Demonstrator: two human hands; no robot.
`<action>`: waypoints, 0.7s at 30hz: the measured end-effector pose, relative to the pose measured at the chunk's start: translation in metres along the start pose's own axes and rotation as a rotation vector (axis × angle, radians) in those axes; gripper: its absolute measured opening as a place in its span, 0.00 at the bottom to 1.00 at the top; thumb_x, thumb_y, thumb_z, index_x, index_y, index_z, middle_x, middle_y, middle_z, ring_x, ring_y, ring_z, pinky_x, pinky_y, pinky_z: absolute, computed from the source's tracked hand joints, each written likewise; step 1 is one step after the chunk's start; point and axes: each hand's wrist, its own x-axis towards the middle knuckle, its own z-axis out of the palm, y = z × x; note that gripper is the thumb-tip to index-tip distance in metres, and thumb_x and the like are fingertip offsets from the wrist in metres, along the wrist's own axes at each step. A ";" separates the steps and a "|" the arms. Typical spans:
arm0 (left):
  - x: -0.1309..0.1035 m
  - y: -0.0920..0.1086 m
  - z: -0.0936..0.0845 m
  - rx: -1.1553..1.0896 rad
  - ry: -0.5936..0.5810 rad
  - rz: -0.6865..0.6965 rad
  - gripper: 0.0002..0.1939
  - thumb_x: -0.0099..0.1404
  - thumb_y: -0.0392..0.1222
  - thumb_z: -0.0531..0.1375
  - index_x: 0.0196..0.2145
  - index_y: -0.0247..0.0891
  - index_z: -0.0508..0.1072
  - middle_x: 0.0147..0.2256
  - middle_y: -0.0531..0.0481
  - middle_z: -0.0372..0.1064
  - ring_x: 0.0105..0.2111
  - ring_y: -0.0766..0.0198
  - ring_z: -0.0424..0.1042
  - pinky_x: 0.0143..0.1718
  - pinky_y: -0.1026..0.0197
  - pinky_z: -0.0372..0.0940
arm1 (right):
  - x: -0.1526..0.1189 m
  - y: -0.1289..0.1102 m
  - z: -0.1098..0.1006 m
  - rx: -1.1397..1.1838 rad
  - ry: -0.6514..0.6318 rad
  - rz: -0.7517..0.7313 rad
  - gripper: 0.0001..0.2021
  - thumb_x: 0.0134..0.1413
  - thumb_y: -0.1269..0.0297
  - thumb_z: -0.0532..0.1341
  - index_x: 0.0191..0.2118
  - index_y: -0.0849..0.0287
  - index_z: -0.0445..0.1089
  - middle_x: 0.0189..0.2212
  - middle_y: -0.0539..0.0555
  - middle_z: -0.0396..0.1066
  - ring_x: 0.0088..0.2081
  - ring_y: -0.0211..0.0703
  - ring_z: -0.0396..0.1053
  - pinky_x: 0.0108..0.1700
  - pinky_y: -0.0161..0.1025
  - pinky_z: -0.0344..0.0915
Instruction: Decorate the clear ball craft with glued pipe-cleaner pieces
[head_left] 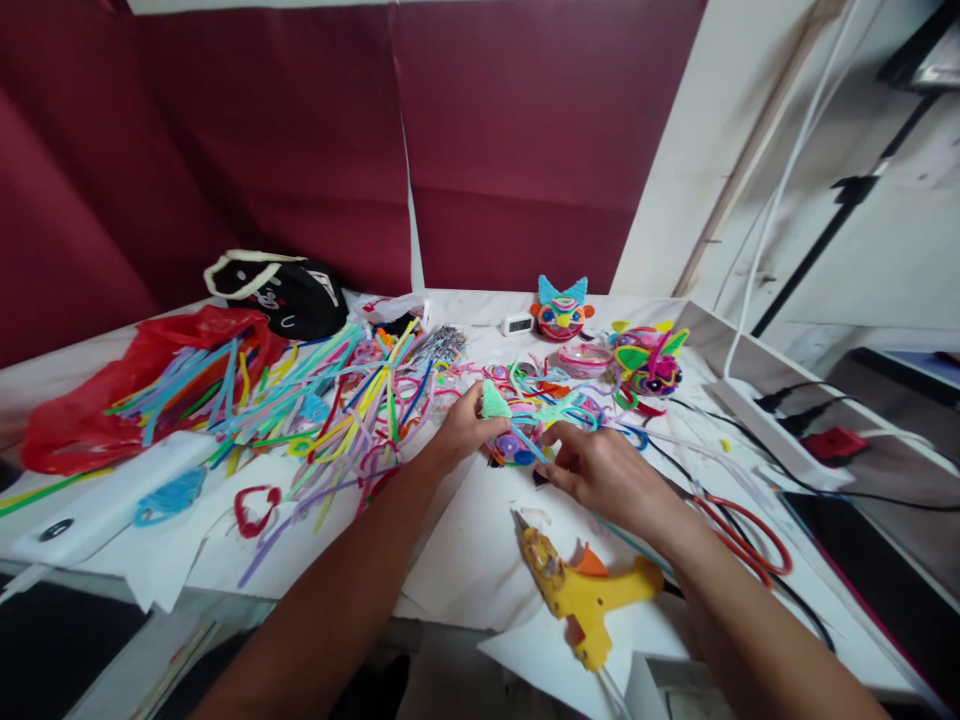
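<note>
My left hand (466,430) is closed around the side of a small pipe-cleaner figure (513,447), a purple and multicoloured ball with a mint-green ear on top. My right hand (600,468) pinches a light blue pipe cleaner (529,442) against the figure's front, and a length of similar colour trails out below that hand. The figure's far side is hidden by my fingers. A yellow glue gun (581,595) lies just below my right hand, its nozzle towards the figure.
Loose pipe cleaners (360,400) spread to the left, some in a red plastic bag (82,400). Two finished-looking figures, one blue-eared (561,318) and one pink and green (649,365), stand behind. A power strip (780,435) and cables lie right; a white glue-stick-like long device (105,510) lies left.
</note>
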 end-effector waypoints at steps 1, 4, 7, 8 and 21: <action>0.000 0.000 0.000 -0.012 -0.004 -0.002 0.21 0.48 0.39 0.67 0.41 0.35 0.68 0.33 0.54 0.69 0.33 0.65 0.67 0.37 0.63 0.63 | 0.000 -0.001 0.000 -0.031 -0.012 -0.001 0.13 0.58 0.61 0.61 0.48 0.54 0.70 0.32 0.53 0.79 0.32 0.43 0.75 0.32 0.34 0.61; 0.001 -0.002 -0.001 -0.036 -0.013 -0.006 0.22 0.49 0.39 0.67 0.42 0.35 0.68 0.33 0.53 0.70 0.33 0.64 0.69 0.37 0.62 0.64 | 0.000 -0.004 0.001 -0.086 -0.027 -0.010 0.11 0.58 0.63 0.61 0.47 0.54 0.71 0.32 0.53 0.79 0.33 0.43 0.76 0.33 0.33 0.61; 0.003 -0.006 -0.002 -0.061 -0.024 -0.008 0.25 0.49 0.39 0.67 0.45 0.34 0.68 0.38 0.50 0.72 0.37 0.61 0.71 0.41 0.60 0.65 | -0.001 -0.006 0.002 -0.107 -0.019 -0.008 0.11 0.58 0.66 0.61 0.47 0.54 0.71 0.30 0.53 0.79 0.33 0.45 0.76 0.33 0.34 0.60; 0.003 -0.007 -0.003 -0.073 -0.031 -0.008 0.26 0.49 0.40 0.68 0.46 0.34 0.68 0.40 0.49 0.73 0.39 0.59 0.72 0.42 0.59 0.65 | -0.001 -0.007 0.002 -0.114 -0.013 -0.006 0.11 0.58 0.66 0.61 0.47 0.54 0.72 0.30 0.53 0.79 0.33 0.45 0.76 0.33 0.34 0.60; 0.004 -0.009 -0.003 -0.150 -0.065 -0.003 0.29 0.50 0.41 0.69 0.50 0.36 0.68 0.45 0.45 0.75 0.44 0.54 0.74 0.45 0.56 0.67 | -0.009 -0.009 -0.013 -0.124 0.084 -0.010 0.13 0.59 0.70 0.57 0.47 0.56 0.73 0.30 0.53 0.78 0.30 0.44 0.75 0.32 0.35 0.60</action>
